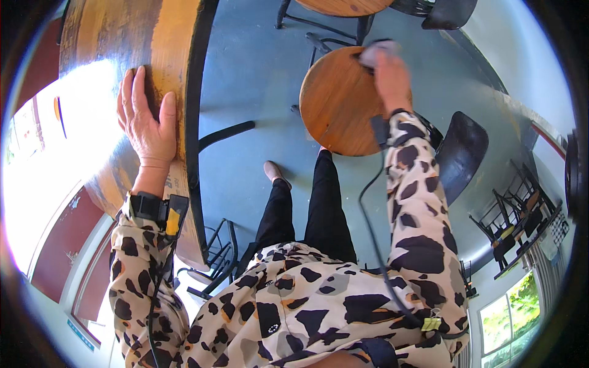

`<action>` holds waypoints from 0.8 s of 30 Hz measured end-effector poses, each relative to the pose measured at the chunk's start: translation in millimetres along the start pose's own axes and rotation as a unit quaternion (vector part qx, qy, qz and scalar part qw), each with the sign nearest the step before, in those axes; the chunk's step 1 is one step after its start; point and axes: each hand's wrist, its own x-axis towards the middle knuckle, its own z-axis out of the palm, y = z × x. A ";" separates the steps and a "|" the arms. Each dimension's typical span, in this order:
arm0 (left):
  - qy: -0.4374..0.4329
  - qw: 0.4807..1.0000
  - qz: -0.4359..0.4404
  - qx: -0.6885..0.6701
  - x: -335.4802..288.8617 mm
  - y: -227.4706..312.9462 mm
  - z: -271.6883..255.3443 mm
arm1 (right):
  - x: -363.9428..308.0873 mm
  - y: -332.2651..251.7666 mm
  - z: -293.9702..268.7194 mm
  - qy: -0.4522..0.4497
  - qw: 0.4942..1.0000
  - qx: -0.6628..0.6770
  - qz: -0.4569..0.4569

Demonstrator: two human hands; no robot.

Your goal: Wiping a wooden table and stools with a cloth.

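My left hand (145,119) lies flat on the large wooden table (169,43), fingers stretched and the thumb spread apart. It holds nothing. Out to the right, my right arm reaches over a round wooden stool (340,101) with a brown seat and dark legs. At the far right edge of that seat, my right hand (391,80) presses a greyish cloth (375,54) with closed fingers. Hand and cloth are smeared by motion, so the cloth's exact shape is unclear.
Another round wooden stool (346,6) stands beyond, beside a black chair (451,12). A dark chair (463,153) is right of my forearm. Black metal chairs (221,254) sit by the table's near end. The floor (245,80) is blue-grey. Cables run along both sleeves.
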 end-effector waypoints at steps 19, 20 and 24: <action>0.021 0.999 0.041 0.000 1.2 -5.1 4.1 | -54.7 42.4 23.3 0.068 0.989 0.100 0.088; 0.016 0.999 0.033 0.006 -2.4 -9.9 5.2 | -65.2 35.1 25.1 0.068 0.989 0.101 0.088; 0.026 0.999 0.026 0.004 1.9 -1.6 2.0 | -174.4 -20.2 49.1 0.039 0.994 0.050 0.094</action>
